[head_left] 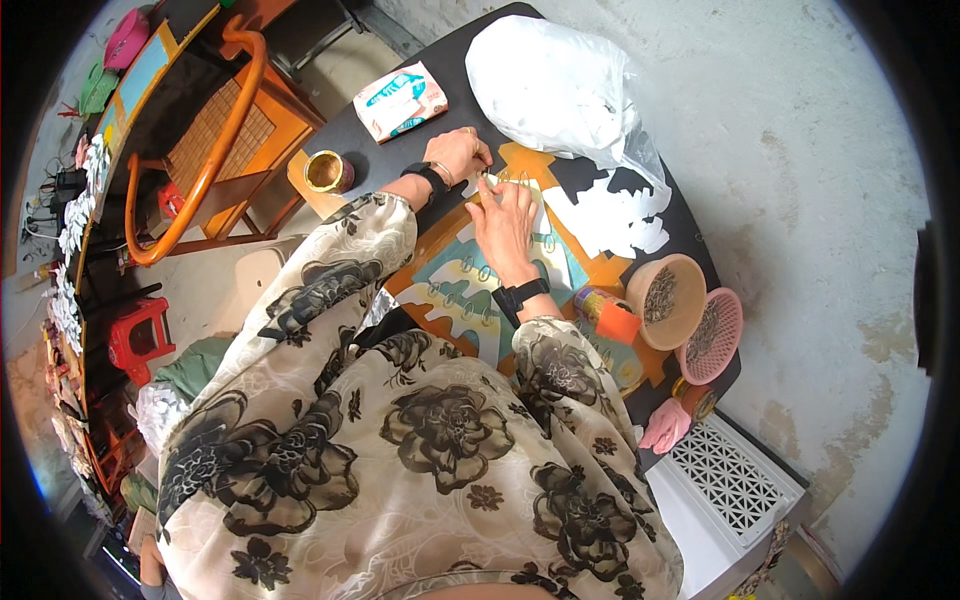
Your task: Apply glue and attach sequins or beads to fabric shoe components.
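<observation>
Hands close together, we have the left hand (457, 154) at upper centre and the right hand (506, 225) just below and to its right, fingertips nearly meeting. White cut-out (541, 218) lies partly under the right hand, on an orange-edged board (606, 270), near small wire loops (549, 242). We cannot tell whether either hand grips it.
</observation>
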`<state>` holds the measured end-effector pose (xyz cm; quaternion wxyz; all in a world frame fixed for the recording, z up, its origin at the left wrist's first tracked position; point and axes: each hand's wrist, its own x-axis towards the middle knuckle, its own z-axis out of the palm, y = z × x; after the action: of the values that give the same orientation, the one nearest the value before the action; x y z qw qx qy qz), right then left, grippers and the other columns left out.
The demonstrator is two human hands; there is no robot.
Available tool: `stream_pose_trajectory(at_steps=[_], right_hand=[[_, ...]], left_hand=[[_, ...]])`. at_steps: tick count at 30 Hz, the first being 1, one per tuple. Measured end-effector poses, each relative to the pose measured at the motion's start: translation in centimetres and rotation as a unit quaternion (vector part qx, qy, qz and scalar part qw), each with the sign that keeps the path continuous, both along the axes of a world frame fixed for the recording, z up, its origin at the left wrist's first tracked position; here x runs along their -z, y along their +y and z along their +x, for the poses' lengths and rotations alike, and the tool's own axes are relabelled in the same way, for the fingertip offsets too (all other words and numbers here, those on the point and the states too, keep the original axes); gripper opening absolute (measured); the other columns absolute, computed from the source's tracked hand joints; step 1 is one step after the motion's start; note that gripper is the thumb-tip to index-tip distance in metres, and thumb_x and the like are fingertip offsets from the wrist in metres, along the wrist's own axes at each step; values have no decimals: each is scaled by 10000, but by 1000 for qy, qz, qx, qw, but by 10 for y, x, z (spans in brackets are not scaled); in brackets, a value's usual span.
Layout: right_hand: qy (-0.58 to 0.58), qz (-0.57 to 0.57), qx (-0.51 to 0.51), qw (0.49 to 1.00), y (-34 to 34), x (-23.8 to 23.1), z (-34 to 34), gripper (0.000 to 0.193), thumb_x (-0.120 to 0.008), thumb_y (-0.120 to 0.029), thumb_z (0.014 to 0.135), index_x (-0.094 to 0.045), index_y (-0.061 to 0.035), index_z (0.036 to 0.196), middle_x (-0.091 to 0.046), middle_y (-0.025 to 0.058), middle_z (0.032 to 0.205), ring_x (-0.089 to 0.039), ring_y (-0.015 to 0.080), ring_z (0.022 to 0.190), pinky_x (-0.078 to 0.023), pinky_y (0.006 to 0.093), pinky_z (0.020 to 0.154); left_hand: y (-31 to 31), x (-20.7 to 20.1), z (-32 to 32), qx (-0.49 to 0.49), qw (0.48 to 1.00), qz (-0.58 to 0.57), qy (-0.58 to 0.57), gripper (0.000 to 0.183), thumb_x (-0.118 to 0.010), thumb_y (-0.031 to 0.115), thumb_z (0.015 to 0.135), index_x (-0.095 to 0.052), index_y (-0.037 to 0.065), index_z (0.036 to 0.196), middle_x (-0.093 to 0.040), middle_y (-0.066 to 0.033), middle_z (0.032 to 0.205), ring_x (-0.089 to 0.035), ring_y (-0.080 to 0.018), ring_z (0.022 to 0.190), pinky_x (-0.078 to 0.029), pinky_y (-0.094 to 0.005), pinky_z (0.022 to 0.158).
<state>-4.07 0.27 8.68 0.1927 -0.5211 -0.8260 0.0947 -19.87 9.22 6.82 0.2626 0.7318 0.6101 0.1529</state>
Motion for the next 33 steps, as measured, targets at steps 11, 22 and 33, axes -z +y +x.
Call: stream_pose_trajectory(at_steps=[11,22,33], right_hand=[[76,18,51,996,4,-1,8,382,-683,-234,874,-646,-79,1221,-539,95,1116,-455,298,1126,-371,453,939],[146,-1,25,989,0,-3,-1,323,-696,-167,856,-651,-85,1165,-545,87,1122,-472,296,1126,-390,460,942],[200,-25,33,979,4,2,-6,235,-711,-104,835,-683,-71,1065,-610,86,987,-524,290,1016,-425,406,921]], left_hand=[[5,0,-31,-78,648,-415,-635,275,-515,39,983,-538,-44,1244,-609,-92,1096,-642,-205,1038,-541,-286,955],[-27,7,-37,-101,711,-364,-593,194,-656,55,924,-615,24,1111,-655,-46,1035,-662,-137,977,-560,-238,899],[-35,7,-40,-104,798,-316,-503,173,-790,107,827,-649,64,918,-673,-6,811,-610,-56,707,-494,-178,599]])
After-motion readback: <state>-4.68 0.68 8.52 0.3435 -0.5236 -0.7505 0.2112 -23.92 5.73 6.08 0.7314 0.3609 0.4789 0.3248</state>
